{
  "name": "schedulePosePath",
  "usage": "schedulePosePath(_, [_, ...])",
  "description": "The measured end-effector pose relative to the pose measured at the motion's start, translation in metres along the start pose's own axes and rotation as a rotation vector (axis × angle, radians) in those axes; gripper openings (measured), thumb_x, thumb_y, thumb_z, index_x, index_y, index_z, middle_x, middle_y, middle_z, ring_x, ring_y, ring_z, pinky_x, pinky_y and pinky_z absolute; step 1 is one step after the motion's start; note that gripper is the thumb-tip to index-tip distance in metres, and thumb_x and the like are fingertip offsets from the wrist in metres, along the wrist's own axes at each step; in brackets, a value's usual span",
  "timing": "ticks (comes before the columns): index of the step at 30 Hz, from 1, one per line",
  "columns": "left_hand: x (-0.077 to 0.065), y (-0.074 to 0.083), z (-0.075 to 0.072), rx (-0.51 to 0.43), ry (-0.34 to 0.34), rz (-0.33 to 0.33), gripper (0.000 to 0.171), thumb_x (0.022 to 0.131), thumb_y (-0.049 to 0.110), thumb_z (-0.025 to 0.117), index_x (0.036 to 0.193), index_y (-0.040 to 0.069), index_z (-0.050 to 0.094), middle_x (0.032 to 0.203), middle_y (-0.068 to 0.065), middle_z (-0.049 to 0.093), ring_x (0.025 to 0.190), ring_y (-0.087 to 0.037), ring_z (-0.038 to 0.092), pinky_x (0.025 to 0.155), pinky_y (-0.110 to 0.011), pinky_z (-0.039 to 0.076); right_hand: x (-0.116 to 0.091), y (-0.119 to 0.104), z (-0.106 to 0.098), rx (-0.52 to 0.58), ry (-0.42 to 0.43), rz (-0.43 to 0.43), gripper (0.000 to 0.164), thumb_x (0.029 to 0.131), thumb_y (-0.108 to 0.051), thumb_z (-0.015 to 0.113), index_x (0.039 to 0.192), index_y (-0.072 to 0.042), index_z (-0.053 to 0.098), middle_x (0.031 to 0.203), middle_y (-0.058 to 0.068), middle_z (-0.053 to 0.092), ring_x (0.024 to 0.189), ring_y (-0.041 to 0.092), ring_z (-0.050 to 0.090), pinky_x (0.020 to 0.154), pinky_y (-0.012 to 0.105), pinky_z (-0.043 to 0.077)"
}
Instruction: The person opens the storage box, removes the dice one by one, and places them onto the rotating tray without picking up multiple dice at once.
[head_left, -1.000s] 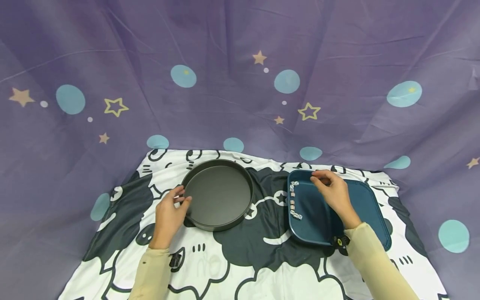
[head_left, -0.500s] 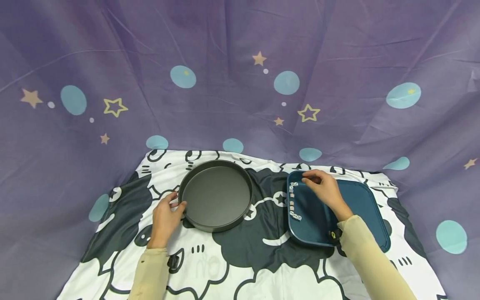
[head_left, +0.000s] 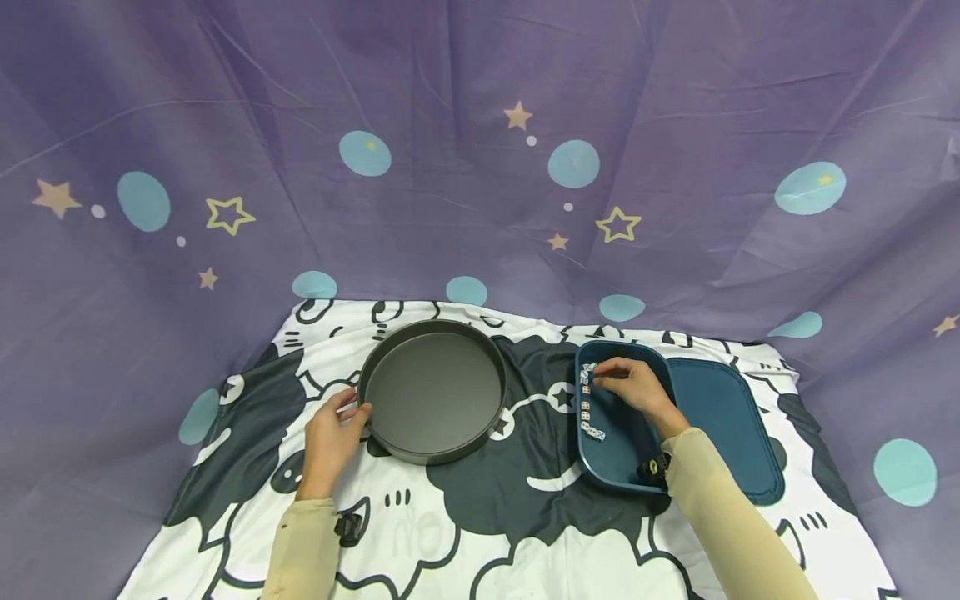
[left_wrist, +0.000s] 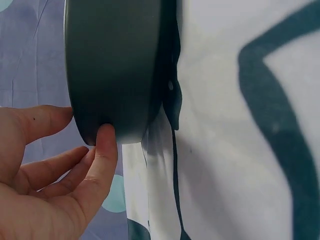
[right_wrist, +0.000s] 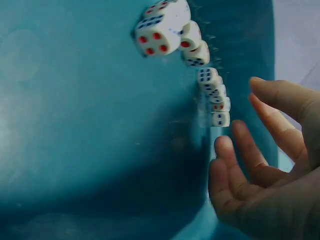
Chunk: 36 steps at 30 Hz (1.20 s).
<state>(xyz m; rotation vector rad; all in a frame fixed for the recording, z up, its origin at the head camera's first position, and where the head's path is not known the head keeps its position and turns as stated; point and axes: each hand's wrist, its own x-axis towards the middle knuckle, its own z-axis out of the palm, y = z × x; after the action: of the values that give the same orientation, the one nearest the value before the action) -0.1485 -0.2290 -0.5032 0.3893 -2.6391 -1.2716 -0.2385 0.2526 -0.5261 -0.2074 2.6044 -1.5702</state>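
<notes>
My left hand (head_left: 330, 442) pinches the near-left rim of a round dark grey cake pan (head_left: 438, 392). In the left wrist view the thumb reaches over the rim and a fingertip (left_wrist: 106, 135) presses against the outer wall. To the right, my right hand (head_left: 637, 390) reaches into a rectangular blue plastic container (head_left: 618, 450), its fingers spread beside a row of dice (head_left: 585, 404). These are small and white with red and blue pips, lined up along the container's left wall. Nothing shows between the right thumb and fingers (right_wrist: 245, 150).
A flat blue lid (head_left: 731, 425) lies right of the container, partly covered by the right sleeve. A white and dark patterned cloth (head_left: 555, 558) covers the table. Behind it hangs a purple curtain (head_left: 465, 125) with stars and spots.
My right hand has moved left and nearer to me, from the container's far side to the dice row. My left hand has shifted slightly left at the pan's rim.
</notes>
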Motion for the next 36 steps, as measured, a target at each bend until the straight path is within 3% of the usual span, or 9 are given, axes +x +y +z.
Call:
schedulePosePath(8, [0.001,-0.001,0.002,-0.009,0.013,-0.009,0.045,0.097,0.021,0.067,0.134,-0.003,0.059,0.128,-0.019,0.065,0.107,-0.034,0.068,0.092,-0.048,0.055,0.001,0.005,0.002,-0.045,-0.059,0.116,0.021,0.088,-0.008,0.077,0.108,0.000,0.075,0.103,0.012,0.073,0.089,0.020,0.065,0.071,0.029,0.052])
schedulePosePath(12, [0.002,-0.003,0.003,-0.002,0.020,-0.006,0.044,0.096,0.021,0.067,0.133,-0.003,0.060,0.127,-0.019,0.065,0.106,-0.034,0.068,0.090,-0.048,0.056,0.003,0.006,0.003,-0.039,-0.088,0.094,0.022,0.086,-0.005,0.078,0.107,0.002,0.074,0.102,0.014,0.072,0.089,0.022,0.066,0.073,0.030,0.054])
schedulePosePath(25, [0.002,-0.005,0.005,-0.016,-0.012,-0.047,0.047,0.098,0.025,0.065,0.136,-0.001,0.058,0.129,-0.018,0.064,0.109,-0.033,0.067,0.091,-0.047,0.056,0.005,0.015,0.011,-0.130,-0.050,0.005,0.018,0.079,-0.001,0.082,0.097,0.000,0.076,0.097,0.013,0.071,0.084,0.021,0.060,0.067,0.028,0.050])
schedulePosePath(36, [0.001,-0.007,0.005,-0.034,0.003,-0.036,0.044,0.098,0.025,0.065,0.135,0.001,0.060,0.127,-0.017,0.065,0.108,-0.031,0.068,0.088,-0.045,0.058,0.004,0.009,0.009,-0.097,-0.050,0.059,0.019,0.082,-0.004,0.081,0.099,0.000,0.076,0.095,0.011,0.071,0.083,0.020,0.061,0.068,0.029,0.052])
